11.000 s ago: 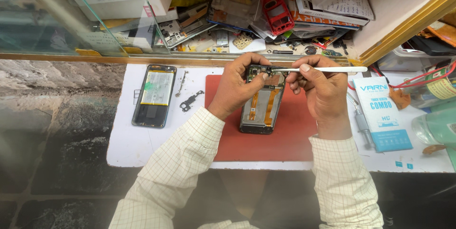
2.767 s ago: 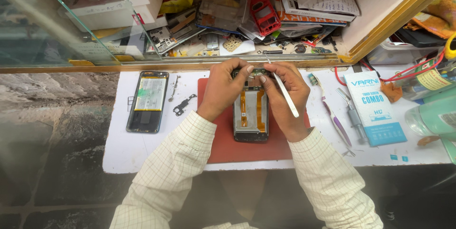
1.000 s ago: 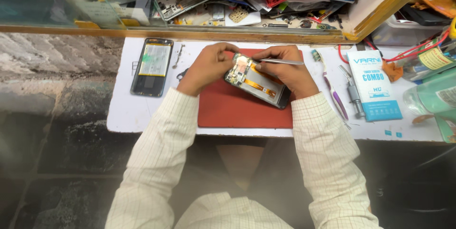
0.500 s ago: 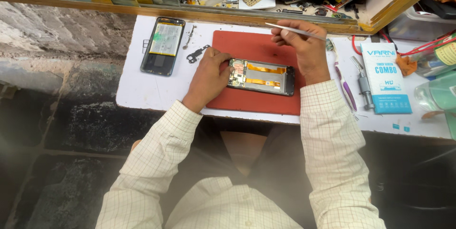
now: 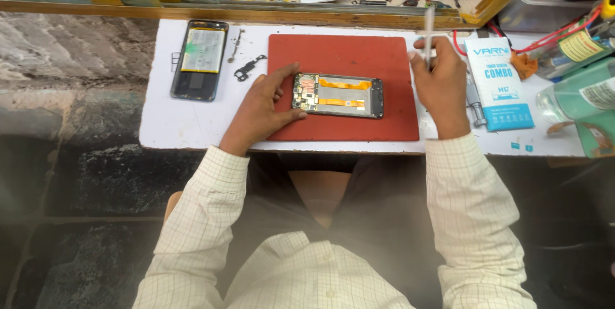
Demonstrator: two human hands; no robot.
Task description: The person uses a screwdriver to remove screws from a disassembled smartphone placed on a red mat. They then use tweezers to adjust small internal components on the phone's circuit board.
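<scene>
The left hand (image 5: 259,109) lies spread on the red mat (image 5: 346,59), thumb and forefinger bracketing the end of the opened phone (image 5: 338,95), which lies flat mid-mat, apparently to keep it from sliding. The right hand (image 5: 441,88) is closed around slim metal tweezers (image 5: 428,27) held upright off the mat's right edge. Two phones show: this one and a second handset (image 5: 198,59) set aside on the white board (image 5: 192,133), beside one small black bracket (image 5: 248,68)

A white worktop (image 5: 192,131) carries it all: red mat (image 5: 346,59) at centre, a dark phone back (image 5: 199,59) with its battery showing at left, a small metal bracket (image 5: 248,68) between them, a blue-and-white box (image 5: 500,83) at right.
</scene>
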